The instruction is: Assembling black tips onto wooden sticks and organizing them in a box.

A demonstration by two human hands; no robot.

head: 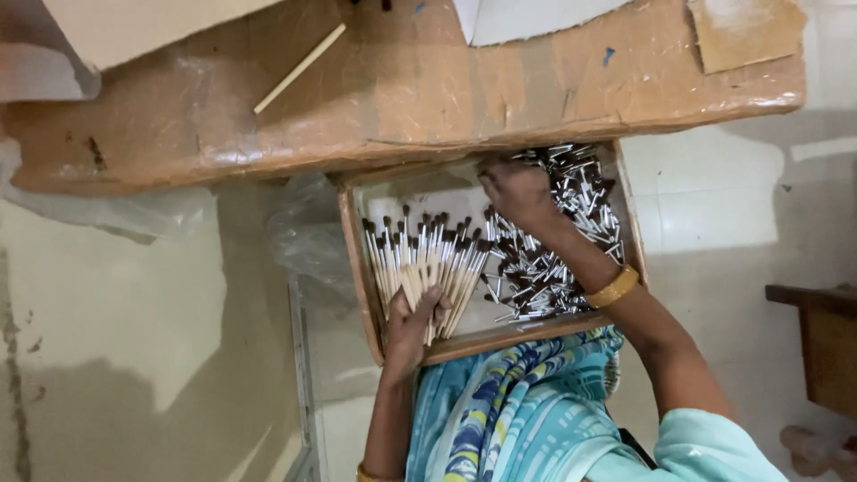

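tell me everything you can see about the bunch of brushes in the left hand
The bunch of brushes is a fan of thin, pale handles that look like wood, each tipped with a dark brown tuft. The left hand clasps the lower ends, so the tufts spread up and outward. The bunch sits over the left part of a shallow wooden tray, beside a heap of silvery metal ferrules where the right hand rests.

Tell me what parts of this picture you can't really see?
Head view only:
- Right hand fingertips: buried in the pile of silver brush tips, so what they pinch is unclear.
- Left hand palm: covered by the fan of brushes it holds.
- Back of the wooden tray: tucked under the table.
- Single brush tips: too small and blurry to count.
- Sheets on the table: cut by the top edge.
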